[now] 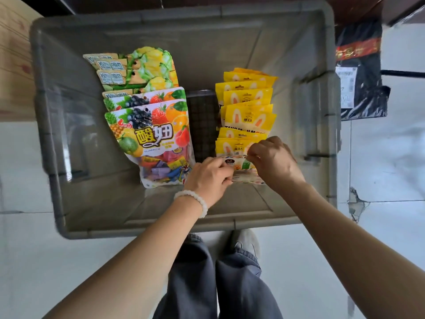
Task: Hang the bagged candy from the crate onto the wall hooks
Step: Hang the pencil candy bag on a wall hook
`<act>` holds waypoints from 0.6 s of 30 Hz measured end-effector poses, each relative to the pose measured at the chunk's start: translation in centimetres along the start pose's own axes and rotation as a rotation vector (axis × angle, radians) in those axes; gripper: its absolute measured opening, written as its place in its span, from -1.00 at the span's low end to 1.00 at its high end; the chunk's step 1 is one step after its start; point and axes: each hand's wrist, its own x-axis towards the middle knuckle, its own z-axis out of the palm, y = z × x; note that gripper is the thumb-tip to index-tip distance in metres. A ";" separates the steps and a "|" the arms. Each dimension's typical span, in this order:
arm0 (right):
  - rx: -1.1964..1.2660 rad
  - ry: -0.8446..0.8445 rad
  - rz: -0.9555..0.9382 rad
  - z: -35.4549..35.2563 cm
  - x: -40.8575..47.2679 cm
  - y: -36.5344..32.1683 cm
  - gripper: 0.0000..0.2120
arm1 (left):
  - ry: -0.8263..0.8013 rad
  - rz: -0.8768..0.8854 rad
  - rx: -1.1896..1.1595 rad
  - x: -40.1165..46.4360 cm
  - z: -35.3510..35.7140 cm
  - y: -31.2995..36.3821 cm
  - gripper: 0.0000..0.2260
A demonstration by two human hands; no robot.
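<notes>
A grey plastic crate stands on the floor below me. On its left side lie overlapping fruit-candy bags, with green and yellow bags behind them. On the right lies a row of yellow rabbit-ear bags. At the near end of that row sit small pale candy bags. My left hand grips their left edge. My right hand pinches their top right corner. No wall hooks are in view.
A dark grid patch shows on the crate bottom between the two rows. A black wrapped parcel lies on the floor to the right, a cardboard box to the left. My legs and a shoe stand just before the crate's near rim.
</notes>
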 end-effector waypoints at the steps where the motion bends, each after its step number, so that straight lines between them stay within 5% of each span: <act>1: 0.025 -0.013 0.004 -1.0 -0.5 -0.9 -0.93 | 0.011 0.003 -0.003 -0.7 -1.2 0.3 -0.89; 6: 0.124 0.039 -0.051 -8.3 -2.3 -6.5 -0.94 | 0.099 -0.023 0.009 -4.1 -9.9 2.8 -0.89; 18: 0.076 0.220 -0.149 -39.5 -8.8 -28.0 -0.87 | 0.428 -0.051 0.020 -14.1 -44.4 17.3 -0.89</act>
